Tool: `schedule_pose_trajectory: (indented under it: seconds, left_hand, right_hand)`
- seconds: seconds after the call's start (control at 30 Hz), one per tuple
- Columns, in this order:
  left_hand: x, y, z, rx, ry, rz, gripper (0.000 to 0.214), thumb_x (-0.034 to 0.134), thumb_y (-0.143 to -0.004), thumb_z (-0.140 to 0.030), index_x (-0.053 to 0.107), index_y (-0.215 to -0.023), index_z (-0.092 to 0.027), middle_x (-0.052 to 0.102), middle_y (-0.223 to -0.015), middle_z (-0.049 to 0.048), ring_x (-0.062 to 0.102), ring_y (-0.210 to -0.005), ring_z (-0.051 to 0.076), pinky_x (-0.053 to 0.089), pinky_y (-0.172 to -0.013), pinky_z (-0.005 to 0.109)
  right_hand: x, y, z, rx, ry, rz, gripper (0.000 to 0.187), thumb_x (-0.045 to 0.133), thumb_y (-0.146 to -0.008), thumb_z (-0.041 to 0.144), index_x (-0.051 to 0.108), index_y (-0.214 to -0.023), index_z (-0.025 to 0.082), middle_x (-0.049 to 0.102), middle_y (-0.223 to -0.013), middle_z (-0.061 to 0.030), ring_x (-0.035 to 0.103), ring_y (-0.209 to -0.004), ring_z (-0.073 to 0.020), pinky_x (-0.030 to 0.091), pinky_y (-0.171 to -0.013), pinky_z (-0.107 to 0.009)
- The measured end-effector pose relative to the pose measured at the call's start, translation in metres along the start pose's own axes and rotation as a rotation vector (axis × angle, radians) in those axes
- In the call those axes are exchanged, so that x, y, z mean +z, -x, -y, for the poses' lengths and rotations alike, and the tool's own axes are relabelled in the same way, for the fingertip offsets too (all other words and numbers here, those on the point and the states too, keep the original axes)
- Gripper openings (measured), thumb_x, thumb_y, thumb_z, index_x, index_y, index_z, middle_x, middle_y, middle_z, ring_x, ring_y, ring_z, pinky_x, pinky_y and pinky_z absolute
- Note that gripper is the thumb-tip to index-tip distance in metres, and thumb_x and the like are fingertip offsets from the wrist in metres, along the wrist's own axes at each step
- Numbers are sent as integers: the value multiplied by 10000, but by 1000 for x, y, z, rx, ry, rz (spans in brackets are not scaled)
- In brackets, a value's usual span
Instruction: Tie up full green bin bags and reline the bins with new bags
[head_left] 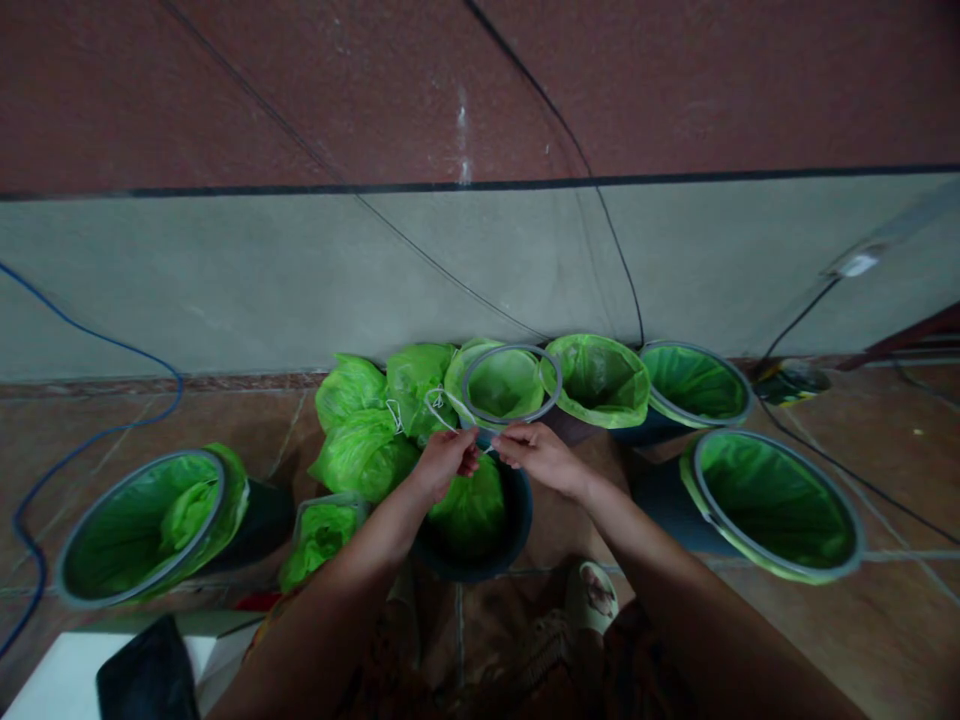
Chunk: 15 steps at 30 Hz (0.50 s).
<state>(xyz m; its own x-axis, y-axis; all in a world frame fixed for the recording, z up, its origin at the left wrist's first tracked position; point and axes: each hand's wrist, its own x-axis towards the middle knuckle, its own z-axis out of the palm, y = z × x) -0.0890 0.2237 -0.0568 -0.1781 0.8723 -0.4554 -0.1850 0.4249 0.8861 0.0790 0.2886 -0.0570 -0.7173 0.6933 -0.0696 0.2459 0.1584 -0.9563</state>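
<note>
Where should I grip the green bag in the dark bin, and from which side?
Likely by its top, just below the white string, coming straight down: the green bag narrows upward there, while its rounded body sits inside the dark bin, walled in around its sides.

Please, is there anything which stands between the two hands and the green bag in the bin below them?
Nothing visible stands between them: the left hand and right hand hold white string just above the green bag in the blue bin.
</note>
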Motion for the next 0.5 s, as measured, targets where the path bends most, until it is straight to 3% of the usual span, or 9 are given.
schedule_pose_trajectory:
  seconds: [0.1, 0.2, 0.3, 0.37, 0.5]
  left_hand:
    - [0, 1, 1, 35, -61, 94, 227, 635, -714, -361, 584, -647, -150, 532, -525, -33, 492, -450, 70, 397, -471, 197]
    - [-1, 3, -1, 119, -160, 281, 116, 667, -660, -245, 619, -679, -142, 539, -545, -38, 485, -484, 69, 394, -497, 196]
    - [0, 6, -1, 220, -251, 397, 158, 674, -702, -292, 630, -687, -141, 571, -581, -24, 493, -508, 76, 389, -496, 198]
    - [1, 6, 1, 264, -261, 383, 213, 638, -761, -349, 625, -704, -144, 588, -596, -17, 504, -505, 77, 400, -497, 199]
    - [2, 2, 6, 213, -198, 233, 178, 616, -791, -329, 593, -750, -158, 597, -579, -28, 548, -487, 90, 444, -500, 211]
  right_hand:
    - [0, -1, 6, -47, -12, -17, 432, 568, -851, 532, 621, -623, 168, 579, -758, -29, 532, -729, -139, 426, -636, -254]
    - [2, -1, 9, -49, -32, -40, 426, 611, -816, 535, 633, -599, 169, 621, -891, -74, 572, -891, -186, 452, -665, -261]
    - [5, 1, 9, 67, -125, -4, 427, 582, -824, 575, 647, -719, 166, 622, -827, -58, 587, -721, -151, 442, -553, -244]
    - [8, 3, 8, 176, -217, 13, 424, 552, -841, 590, 627, -867, 174, 612, -778, -25, 564, -582, -113, 419, -478, -226]
    - [12, 4, 6, 296, -323, 1, 405, 615, -821, 532, 558, -1039, 195, 624, -779, -1, 579, -559, -100, 458, -489, -217]
